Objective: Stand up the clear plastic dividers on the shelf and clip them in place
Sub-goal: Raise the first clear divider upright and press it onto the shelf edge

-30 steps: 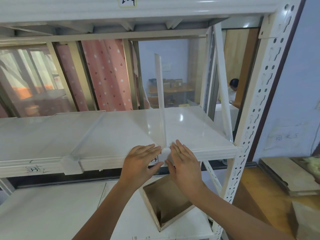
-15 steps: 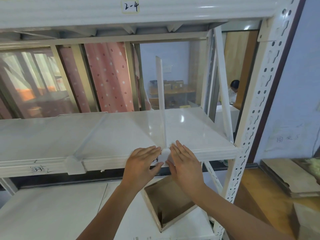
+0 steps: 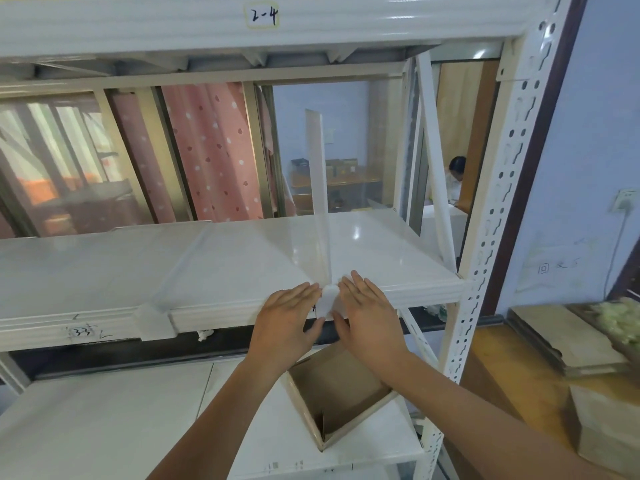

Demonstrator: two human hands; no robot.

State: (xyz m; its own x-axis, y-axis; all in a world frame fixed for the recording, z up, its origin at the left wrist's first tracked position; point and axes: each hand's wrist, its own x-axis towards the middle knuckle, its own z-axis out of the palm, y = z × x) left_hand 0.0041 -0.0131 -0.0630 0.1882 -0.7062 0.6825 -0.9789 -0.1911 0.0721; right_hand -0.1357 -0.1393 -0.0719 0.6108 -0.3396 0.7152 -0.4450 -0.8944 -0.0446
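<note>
A clear plastic divider [image 3: 319, 188] stands upright on the white shelf [image 3: 398, 244], running front to back, seen edge-on. Its white clip [image 3: 327, 299] sits over the shelf's front lip. My left hand [image 3: 285, 320] and my right hand [image 3: 369, 317] lie flat with straight fingers on either side of that clip, thumbs touching its lower part. A second clear divider [image 3: 187, 265] lies flat on the shelf to the left, with its own white clip [image 3: 152, 322] on the front lip.
An open, empty cardboard box [image 3: 341, 393] sits on the lower shelf under my hands. The perforated white upright [image 3: 485, 258] stands at the right. Cardboard stacks [image 3: 568, 341] lie on the floor right. A person [image 3: 455, 178] sits beyond the window.
Both hands stay pressed at the clip of the upright divider. The camera view has shifted slightly; nothing else has visibly moved.
</note>
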